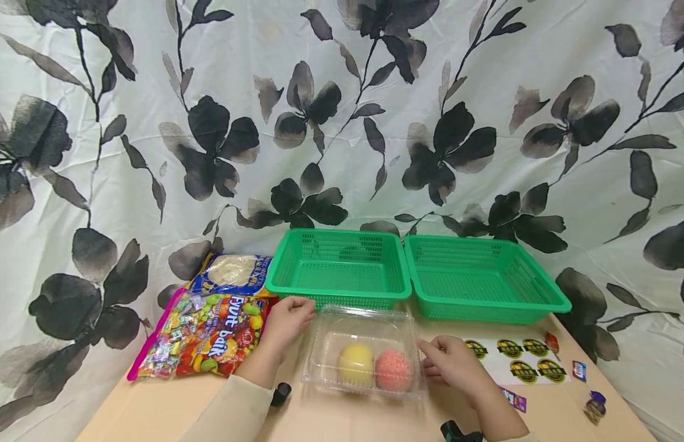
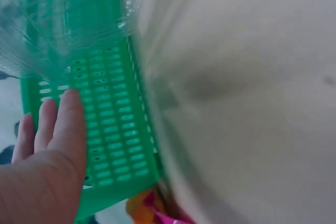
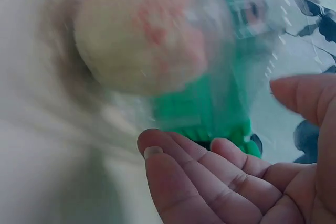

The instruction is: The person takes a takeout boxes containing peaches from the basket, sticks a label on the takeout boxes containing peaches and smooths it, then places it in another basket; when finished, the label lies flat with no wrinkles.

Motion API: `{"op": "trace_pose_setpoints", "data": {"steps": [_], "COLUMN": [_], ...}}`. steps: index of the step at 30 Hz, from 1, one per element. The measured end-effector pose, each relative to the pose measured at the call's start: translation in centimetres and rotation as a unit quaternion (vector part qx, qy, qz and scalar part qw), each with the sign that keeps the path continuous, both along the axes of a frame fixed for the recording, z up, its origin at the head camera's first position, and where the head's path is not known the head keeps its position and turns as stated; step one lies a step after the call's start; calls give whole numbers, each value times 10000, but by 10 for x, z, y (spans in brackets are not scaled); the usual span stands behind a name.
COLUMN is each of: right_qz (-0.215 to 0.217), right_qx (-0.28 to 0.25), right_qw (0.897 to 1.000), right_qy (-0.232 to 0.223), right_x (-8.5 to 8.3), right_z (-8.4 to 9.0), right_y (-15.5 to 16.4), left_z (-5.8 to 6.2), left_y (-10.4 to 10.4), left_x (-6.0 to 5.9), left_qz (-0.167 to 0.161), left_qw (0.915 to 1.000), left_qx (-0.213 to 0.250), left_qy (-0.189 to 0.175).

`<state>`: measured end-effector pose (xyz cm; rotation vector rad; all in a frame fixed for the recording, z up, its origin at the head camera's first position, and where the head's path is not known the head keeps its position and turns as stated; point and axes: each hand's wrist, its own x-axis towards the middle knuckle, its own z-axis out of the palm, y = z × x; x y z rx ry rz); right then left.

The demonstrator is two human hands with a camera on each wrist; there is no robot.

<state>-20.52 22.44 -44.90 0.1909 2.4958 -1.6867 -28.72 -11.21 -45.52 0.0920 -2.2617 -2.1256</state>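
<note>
A clear plastic clamshell box lies closed on the tan table, just in front of the left green basket. Inside it sit a yellow ball and a pink ball side by side. My left hand rests at the box's left rear corner, its straight fingers against the basket wall. At the box's right edge my right hand touches with relaxed fingers, thumb apart. In the right wrist view the pink ball shows blurred through the plastic.
A second green basket stands to the right of the first, and both hold nothing. A colourful candy bag and a flatbread pack lie at the left. A sticker sheet and small loose stickers lie at the right.
</note>
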Motion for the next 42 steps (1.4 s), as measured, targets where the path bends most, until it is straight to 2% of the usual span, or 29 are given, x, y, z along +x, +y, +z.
{"op": "trace_pose_setpoints", "data": {"steps": [2, 5, 10, 13, 18, 28, 36, 42], "right_qz": [113, 139, 128, 156, 33, 147, 133, 113], "right_qx": [-16, 100, 454, 843, 1727, 2623, 2657, 2386], "right_qw": [9999, 9998, 9988, 9962, 9843, 9642, 9629, 9710], "right_qy": [23, 39, 130, 168, 349, 361, 459, 4], "right_x": [0, -2, -10, -14, -21, -31, -38, -41], "right_z": [3, 10, 21, 24, 21, 1, -15, -16], "right_y": [10, 26, 55, 75, 108, 136, 139, 137], "left_z": [0, 2, 9, 13, 16, 13, 14, 14], "left_y": [0, -1, -6, -7, -8, -13, -17, -16], "left_x": [6, 17, 33, 40, 48, 57, 66, 66], "left_qz": [-311, -696, -1023, -1153, -1453, -1569, -1830, -1830], "left_qw": [9986, 9904, 9779, 9763, 9704, 9602, 9612, 9640], "left_qx": [-404, -1135, -1782, -1822, -1920, -2297, -2014, -1879], "left_qy": [170, 380, 387, 179, -183, -258, -446, -431]}}
